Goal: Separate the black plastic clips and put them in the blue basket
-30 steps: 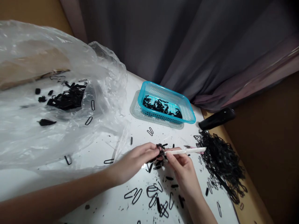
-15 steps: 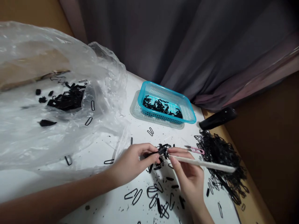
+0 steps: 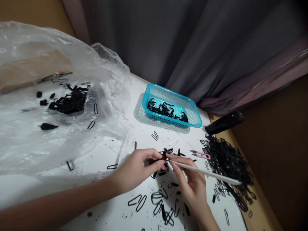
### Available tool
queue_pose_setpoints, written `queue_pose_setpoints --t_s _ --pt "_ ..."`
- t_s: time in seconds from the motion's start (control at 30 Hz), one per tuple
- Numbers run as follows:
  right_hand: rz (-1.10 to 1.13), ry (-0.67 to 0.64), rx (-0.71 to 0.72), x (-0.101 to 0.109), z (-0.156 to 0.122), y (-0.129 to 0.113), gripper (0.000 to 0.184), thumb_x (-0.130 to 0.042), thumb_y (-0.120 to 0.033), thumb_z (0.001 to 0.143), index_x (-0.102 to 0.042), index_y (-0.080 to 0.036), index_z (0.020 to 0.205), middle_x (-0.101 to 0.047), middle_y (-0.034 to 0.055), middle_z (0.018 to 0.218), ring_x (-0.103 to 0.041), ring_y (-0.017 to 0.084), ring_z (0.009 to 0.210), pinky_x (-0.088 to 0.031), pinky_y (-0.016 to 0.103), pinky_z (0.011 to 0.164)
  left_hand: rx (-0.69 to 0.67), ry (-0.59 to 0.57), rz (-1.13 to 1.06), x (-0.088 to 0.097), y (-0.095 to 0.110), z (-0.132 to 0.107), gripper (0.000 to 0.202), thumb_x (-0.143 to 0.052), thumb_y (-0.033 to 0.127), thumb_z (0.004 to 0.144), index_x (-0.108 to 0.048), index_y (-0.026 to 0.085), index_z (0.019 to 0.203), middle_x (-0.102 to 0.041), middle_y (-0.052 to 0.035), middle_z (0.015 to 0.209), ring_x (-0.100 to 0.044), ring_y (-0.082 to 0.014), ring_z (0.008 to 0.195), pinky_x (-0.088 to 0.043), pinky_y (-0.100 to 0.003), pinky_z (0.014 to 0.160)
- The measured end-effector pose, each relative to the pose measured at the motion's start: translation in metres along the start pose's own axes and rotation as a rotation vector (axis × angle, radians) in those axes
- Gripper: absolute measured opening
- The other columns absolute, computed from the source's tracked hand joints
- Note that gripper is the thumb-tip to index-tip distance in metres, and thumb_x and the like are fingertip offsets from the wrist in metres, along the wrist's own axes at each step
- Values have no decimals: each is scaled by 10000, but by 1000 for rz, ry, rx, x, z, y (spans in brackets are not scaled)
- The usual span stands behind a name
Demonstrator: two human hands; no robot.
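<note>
My left hand (image 3: 139,166) pinches a small bundle of black elastic loops (image 3: 164,156) just above the white table (image 3: 115,211). My right hand (image 3: 190,183) meets it from the right, its fingers closed on a thin white stick (image 3: 207,173) that points away to the right over the table. The stick's near tip sits at the bundle. Loose black loops (image 3: 158,200) lie scattered on the table below both hands.
A big clear plastic bag (image 3: 48,106) with black loops inside covers the left. A blue basket (image 3: 192,110) of black pieces stands at the back. A heap of black loops (image 3: 226,163), pink snips (image 3: 201,155) and a black object (image 3: 223,122) lie right.
The white stick has swung from level to slanting down to the right. My right hand's fingers have shifted closer to the bundle. The left hand has stayed in place.
</note>
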State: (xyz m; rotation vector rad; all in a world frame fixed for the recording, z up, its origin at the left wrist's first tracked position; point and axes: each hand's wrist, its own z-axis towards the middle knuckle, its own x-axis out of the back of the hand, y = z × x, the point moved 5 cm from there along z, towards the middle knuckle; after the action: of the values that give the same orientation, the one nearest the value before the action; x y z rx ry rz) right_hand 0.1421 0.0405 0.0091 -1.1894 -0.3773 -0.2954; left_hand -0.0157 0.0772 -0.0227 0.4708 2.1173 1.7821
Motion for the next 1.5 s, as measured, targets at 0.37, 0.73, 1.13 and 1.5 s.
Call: queue_pose_setpoints --t_s 0.37,0.73,1.13,1.5 --pt "-247 -69 198 -2 -3 -6 310 -534 -169 932 -642 -301 1191 -688 56 1237 -653 237 1138 -564 437 940 14 -62 -166 -3 -2 2 150 -646 322 851 -660 173 840 -730 -34 814 -677 -192 809 -507 -331 797" --pt "-128 97 -21 -11 -12 -1 271 -608 -242 901 -696 -359 1129 -712 -8 1181 -680 233 1076 -597 379 891 36 -70 -254 -5 -4 0 141 -662 306 835 -643 166 820 -699 -23 804 -659 -181 795 -497 -331 799" --pt "43 71 20 -6 -1 1 288 -545 -96 925 -651 -302 1096 -726 23 1087 -702 184 1014 -604 329 846 -75 -76 -138 -4 0 1 163 -602 329 915 -672 183 923 -698 -31 928 -617 -194 921 -451 -314 842" --pt "170 63 10 -9 -4 6 243 -525 -100 941 -636 -282 1059 -703 44 1135 -668 195 1084 -584 378 888 -50 -124 -280 -7 -3 3 151 -625 333 903 -657 187 923 -668 -19 932 -605 -184 951 -438 -314 876"
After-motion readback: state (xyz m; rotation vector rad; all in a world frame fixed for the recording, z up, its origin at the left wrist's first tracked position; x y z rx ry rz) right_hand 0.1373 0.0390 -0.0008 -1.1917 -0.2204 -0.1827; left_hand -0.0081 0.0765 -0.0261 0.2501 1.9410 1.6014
